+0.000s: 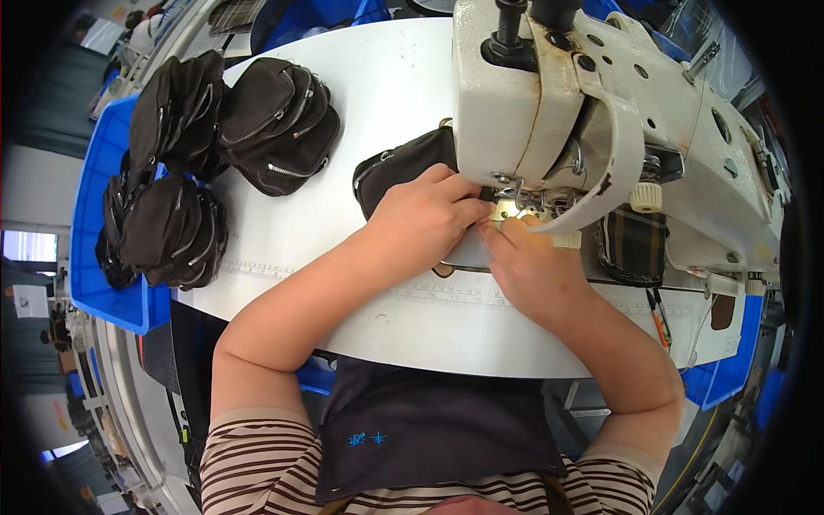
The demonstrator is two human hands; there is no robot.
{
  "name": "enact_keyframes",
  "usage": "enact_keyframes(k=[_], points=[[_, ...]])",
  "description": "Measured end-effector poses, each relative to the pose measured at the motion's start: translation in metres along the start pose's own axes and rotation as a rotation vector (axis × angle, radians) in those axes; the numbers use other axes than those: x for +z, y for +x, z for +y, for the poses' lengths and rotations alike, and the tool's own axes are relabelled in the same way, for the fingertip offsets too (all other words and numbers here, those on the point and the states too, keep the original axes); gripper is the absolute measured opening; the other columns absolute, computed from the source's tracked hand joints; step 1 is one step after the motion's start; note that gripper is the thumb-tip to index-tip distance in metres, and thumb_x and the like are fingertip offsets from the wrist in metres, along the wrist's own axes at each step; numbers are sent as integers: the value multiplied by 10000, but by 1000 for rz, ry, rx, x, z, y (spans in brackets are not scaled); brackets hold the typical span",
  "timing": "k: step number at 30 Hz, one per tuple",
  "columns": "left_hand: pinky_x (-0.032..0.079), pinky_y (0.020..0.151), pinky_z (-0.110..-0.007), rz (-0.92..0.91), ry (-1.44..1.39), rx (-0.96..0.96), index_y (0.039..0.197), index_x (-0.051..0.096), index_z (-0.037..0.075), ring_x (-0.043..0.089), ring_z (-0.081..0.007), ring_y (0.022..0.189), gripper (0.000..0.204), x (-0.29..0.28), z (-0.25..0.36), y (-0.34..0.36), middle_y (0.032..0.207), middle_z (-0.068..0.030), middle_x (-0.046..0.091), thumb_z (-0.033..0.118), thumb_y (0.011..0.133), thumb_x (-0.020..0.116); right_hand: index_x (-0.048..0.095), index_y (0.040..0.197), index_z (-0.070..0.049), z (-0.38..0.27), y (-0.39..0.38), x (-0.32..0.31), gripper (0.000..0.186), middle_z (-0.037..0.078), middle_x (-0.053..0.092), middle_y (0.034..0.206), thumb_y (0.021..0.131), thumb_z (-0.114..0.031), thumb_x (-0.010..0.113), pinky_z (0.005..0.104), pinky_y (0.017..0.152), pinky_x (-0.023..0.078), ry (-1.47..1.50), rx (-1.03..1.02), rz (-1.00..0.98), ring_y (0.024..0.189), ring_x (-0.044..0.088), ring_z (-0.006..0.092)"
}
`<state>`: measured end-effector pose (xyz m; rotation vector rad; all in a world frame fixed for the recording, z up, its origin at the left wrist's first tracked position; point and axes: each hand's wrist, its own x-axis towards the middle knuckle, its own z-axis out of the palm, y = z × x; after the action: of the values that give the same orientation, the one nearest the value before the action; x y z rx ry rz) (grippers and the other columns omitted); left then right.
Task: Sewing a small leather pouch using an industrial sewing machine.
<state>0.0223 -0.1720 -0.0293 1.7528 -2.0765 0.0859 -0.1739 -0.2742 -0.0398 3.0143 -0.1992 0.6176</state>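
Observation:
A white industrial sewing machine (515,112) stands over the table, its lit needle plate (518,209) in front of my fingers. My left hand (425,213) is closed, fingertips pinched together just left of the presser foot. Behind it lies a dark brown zippered pouch (386,167), partly covered by that hand and running toward the machine head. From the near side my right hand (534,264) comes in, also closed, its fingertips meeting those of the left. What the fingertips pinch is too small and covered to make out. A plaid fabric piece with a dark edge (633,245) lies right of the needle.
Several dark brown zippered bags (279,124) are piled at the left, some over a blue bin (99,215). A ruler strip (412,292) crosses the white tabletop (378,335). Orange-handled thread snips (659,322) lie at the right, near another blue bin (725,373).

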Motion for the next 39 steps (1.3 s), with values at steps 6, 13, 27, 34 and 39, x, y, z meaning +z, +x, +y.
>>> enact_keyframes(k=[6,13,27,34,39], points=[[587,732,-308,-20,26,-37,1125,773,138,616,-198,1003,301,-6,6,2,1107,21,672,120,830,717,707,1199,-31,2,-3,4,441,15,535,831,766,-111,721,332,573,450,-17,3,-50,688,589,190],[585,771,-318,-33,-3,-57,1135,772,137,622,-206,1003,322,-9,4,3,1104,13,672,92,821,721,668,1337,-18,4,0,6,559,5,526,808,788,-116,714,312,543,437,-54,24,-5,660,574,158],[576,721,-414,29,-294,-276,1085,732,105,702,-319,814,175,-10,12,2,965,-83,714,101,916,685,731,1227,-60,5,-6,-1,459,4,557,828,773,-123,750,330,584,431,86,35,-11,670,576,188],[526,687,-391,138,40,-160,915,743,115,592,-250,824,101,-3,-2,11,848,-13,621,174,839,774,729,1242,-30,0,-6,-5,454,24,560,857,812,-175,712,310,608,454,-41,-29,-36,818,635,164],[531,704,-398,164,-27,-177,878,718,90,630,-268,825,87,4,-4,14,844,-32,645,161,850,760,733,1242,-65,-3,-3,-6,477,9,586,856,766,-87,728,315,549,541,-36,-6,-72,736,626,179]])
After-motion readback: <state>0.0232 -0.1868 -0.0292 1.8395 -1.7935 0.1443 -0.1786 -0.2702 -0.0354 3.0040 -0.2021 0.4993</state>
